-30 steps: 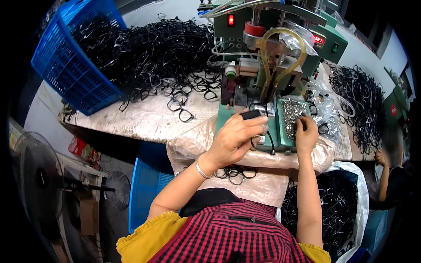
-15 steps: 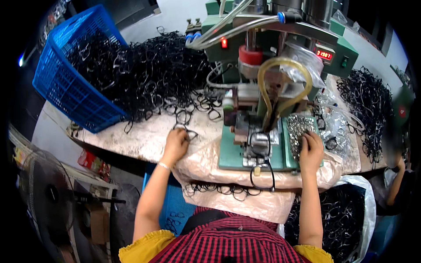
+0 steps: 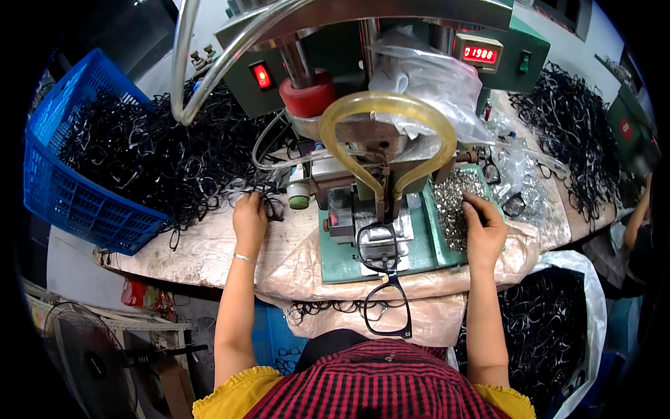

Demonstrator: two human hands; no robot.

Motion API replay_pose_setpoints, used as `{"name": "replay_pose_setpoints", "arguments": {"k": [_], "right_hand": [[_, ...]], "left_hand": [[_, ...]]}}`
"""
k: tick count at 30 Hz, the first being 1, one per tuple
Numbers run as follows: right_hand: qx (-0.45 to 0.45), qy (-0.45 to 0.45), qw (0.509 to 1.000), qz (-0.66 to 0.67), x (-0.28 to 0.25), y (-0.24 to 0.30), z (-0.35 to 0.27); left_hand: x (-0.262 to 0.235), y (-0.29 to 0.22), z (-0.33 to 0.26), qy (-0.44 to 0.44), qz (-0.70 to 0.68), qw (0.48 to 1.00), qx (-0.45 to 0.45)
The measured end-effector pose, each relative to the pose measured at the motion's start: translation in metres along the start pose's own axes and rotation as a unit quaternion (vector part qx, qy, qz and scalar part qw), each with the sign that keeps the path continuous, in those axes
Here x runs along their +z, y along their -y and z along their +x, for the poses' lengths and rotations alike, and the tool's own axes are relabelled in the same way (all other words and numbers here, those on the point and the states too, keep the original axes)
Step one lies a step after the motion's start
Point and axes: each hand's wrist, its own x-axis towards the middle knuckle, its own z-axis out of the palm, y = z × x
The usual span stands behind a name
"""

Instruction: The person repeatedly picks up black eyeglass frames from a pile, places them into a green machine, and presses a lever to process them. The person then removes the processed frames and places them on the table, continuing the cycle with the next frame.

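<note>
My left hand is at the near edge of a heap of black eyeglass frames, its fingers closed on one eyeglass frame. Over the right side of a green tray of small metal parts, my right hand has thumb and fingertips drawn together; whatever they pinch is too small to make out. Between my hands, another black eyeglass frame sits in the fixture of a green press, one lens rim hanging over the table's front edge. Neither hand touches that frame.
A blue basket tips at the left, spilling frames. A yellowish hose loop and clear tubes stand before the press. Clear plastic bags and more frames lie right. A white sack of frames and a fan stand below.
The view has shifted, bringing the press closer. The display on the press reads differently. My right fingers have bunched at the tray; my left hand stays by the heap with its eyeglass frame.
</note>
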Motion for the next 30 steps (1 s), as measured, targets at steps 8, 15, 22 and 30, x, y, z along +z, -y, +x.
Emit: {"name": "replay_pose_setpoints", "arguments": {"k": [8,15,22,30], "right_hand": [[-0.155,0.132,0.978,0.046,0.013,0.084,-0.014],[-0.008,0.149,0.968,0.203,0.057,0.099,-0.023],[0.052,0.168,0.942,0.286,0.059,0.122,-0.031],[-0.164,0.164,0.957,-0.172,-0.034,0.082,-0.033]], "left_hand": [[-0.028,-0.049,-0.019,-0.117,-0.390,0.906,-0.113],[-0.105,-0.133,-0.012,-0.154,-0.743,0.648,-0.067],[-0.159,-0.179,0.026,-0.148,-0.649,0.732,0.146],[-0.137,-0.177,-0.028,-0.042,-0.471,0.819,0.325]]}}
